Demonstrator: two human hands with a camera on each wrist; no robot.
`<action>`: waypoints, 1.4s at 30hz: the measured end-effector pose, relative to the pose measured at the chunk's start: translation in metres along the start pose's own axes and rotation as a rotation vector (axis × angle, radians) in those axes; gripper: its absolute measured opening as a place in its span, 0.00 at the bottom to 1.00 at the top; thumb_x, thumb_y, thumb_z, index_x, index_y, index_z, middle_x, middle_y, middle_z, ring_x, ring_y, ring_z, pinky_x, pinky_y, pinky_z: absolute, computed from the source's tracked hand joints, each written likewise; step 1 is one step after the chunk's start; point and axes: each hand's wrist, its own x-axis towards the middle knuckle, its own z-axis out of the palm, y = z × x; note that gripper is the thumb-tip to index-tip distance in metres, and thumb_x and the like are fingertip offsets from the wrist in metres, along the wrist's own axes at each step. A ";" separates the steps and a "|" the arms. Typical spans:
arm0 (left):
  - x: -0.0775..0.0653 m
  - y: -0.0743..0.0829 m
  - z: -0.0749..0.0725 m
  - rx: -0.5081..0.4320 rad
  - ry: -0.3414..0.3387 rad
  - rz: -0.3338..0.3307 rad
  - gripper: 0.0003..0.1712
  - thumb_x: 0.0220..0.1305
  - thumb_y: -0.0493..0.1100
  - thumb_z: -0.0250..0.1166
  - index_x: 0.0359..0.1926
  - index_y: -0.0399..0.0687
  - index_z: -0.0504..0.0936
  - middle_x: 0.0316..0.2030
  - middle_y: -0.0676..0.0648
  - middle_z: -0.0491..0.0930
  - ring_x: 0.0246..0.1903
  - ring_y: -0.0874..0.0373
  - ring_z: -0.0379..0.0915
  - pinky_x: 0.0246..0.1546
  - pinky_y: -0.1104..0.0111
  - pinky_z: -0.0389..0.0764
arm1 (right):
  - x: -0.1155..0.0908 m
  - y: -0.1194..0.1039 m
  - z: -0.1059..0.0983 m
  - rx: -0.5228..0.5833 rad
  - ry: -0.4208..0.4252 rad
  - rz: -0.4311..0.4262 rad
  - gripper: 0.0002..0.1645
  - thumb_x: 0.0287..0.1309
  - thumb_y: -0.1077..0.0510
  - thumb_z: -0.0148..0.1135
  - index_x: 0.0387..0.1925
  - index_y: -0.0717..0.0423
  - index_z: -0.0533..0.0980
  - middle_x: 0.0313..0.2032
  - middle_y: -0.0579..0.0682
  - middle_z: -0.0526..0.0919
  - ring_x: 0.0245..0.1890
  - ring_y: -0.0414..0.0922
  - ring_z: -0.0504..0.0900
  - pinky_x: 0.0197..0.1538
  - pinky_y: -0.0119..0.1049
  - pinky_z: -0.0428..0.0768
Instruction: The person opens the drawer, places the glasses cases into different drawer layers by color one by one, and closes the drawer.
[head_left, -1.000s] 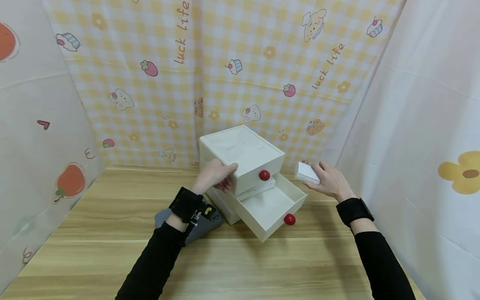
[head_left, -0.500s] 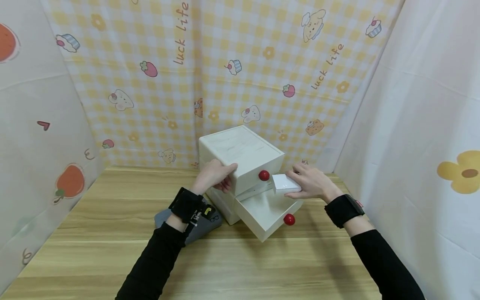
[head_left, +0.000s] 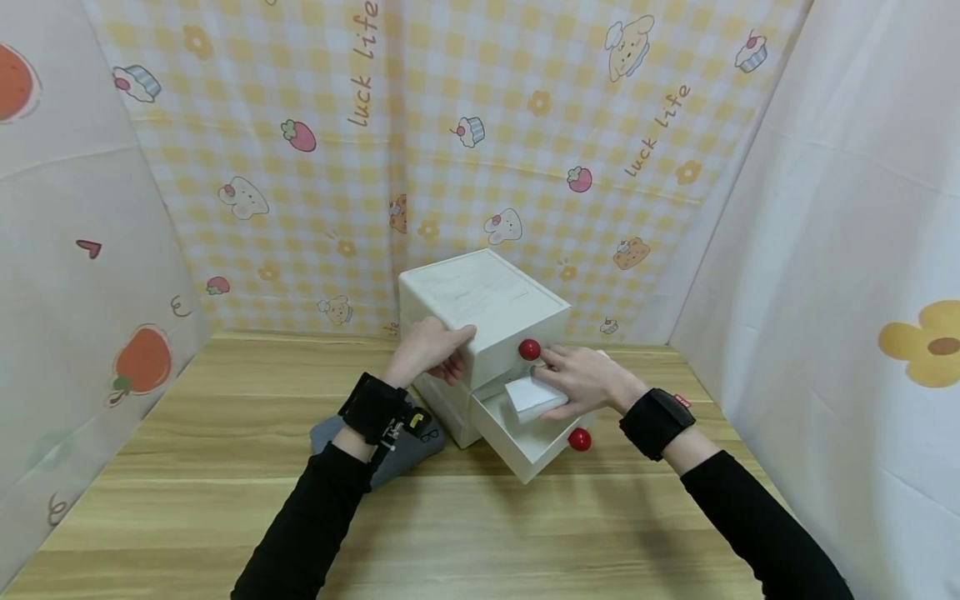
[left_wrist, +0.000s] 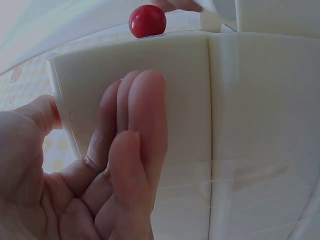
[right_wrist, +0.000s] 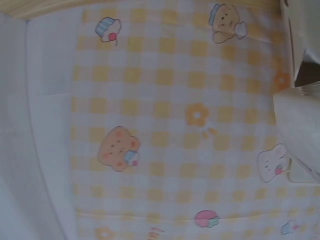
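A white two-drawer cabinet [head_left: 483, 292] stands on the wooden table, its lower drawer [head_left: 513, 446] pulled out. My right hand [head_left: 588, 379] grips a small white box [head_left: 529, 395] between thumb and fingers, above or inside that drawer; how deep it sits is unclear. On the cabinet's left side rests my left hand [head_left: 431, 346], thumb on the top edge. The left wrist view shows its fingers [left_wrist: 150, 105] loosely bent along the cabinet wall, holding nothing. The right wrist view does not clearly show the right hand.
Red round knobs stick out from the upper drawer [head_left: 529, 349] and the lower one, whose knob [head_left: 579, 439] faces front right. A grey-blue cloth pouch [head_left: 405, 462] lies under the left wrist. Patterned curtains [head_left: 525, 167] hang behind the table [head_left: 480, 542] and at its sides.
From right of the cabinet, my right hand has carried the white box leftward and down to the pulled-out drawer. My left hand has stayed on the cabinet.
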 end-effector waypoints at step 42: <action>0.000 -0.002 0.001 -0.027 -0.010 -0.004 0.27 0.64 0.57 0.55 0.34 0.34 0.81 0.17 0.46 0.82 0.14 0.60 0.78 0.31 0.59 0.87 | 0.018 -0.017 0.009 0.090 -0.110 -0.094 0.43 0.49 0.30 0.60 0.58 0.54 0.72 0.47 0.50 0.83 0.44 0.44 0.84 0.42 0.34 0.84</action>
